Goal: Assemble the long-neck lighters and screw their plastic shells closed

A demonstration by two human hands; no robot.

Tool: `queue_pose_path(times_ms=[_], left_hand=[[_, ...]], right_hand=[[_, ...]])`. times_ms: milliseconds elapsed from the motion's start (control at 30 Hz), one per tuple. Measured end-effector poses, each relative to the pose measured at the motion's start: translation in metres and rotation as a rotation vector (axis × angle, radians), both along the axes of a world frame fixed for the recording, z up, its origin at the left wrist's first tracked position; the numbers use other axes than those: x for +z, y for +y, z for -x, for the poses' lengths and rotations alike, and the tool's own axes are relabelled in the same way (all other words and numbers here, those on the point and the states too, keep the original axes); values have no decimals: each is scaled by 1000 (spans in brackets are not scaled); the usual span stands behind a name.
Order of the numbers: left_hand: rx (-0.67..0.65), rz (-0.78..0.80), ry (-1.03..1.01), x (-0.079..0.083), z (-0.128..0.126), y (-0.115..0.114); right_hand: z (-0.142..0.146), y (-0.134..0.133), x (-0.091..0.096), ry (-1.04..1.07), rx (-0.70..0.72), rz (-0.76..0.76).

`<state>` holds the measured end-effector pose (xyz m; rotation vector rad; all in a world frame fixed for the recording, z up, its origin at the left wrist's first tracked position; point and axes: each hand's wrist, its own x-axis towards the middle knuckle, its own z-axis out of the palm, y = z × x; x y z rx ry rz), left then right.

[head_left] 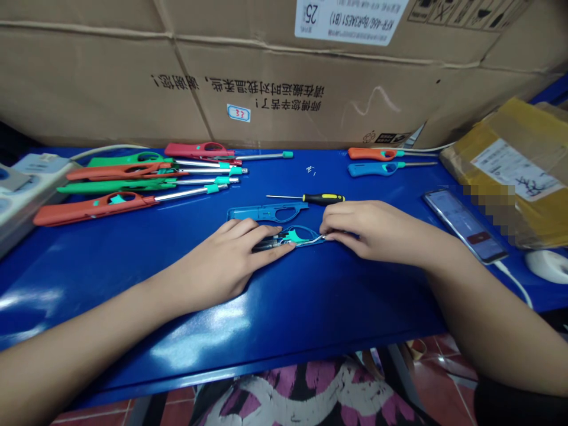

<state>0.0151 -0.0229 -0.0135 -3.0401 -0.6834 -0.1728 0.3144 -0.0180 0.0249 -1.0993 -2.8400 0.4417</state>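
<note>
My left hand point(233, 251) grips an opened blue gas lighter point(298, 232) flat on the table, its fingers across the inner parts. A teal trigger point(293, 236) shows between those fingers and the loop of the handle. At the lighter's right end, my right hand point(355, 228) pinches a thin pale wire or tube point(316, 239); its tip is hidden by the fingers. Just beyond the left hand lies the other blue shell half point(266, 212). A screwdriver point(323, 198) with a black and yellow handle rests above the right hand.
Several red and green lighters point(102, 204) lie at the left beside a white power strip point(31, 183). An orange lighter point(373, 154) and a blue lighter point(375, 169) lie at the back right. A phone point(464, 225), taped parcel point(510, 165) and large cardboard box point(266, 65) border the table.
</note>
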Motion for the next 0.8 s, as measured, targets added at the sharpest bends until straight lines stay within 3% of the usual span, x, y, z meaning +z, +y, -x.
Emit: queue_pose_path(times_ms=[300,600,800], left_hand=[[-8,18,-18,-2,-1,0],[-15,83,-61,-4,-1,1],[-29,80,-37,-1,-1,3]], right_hand=[[3,-3,3,-28,11,29],[3,1,-4,94,33,76],[4,0,-6,55,-42,89]])
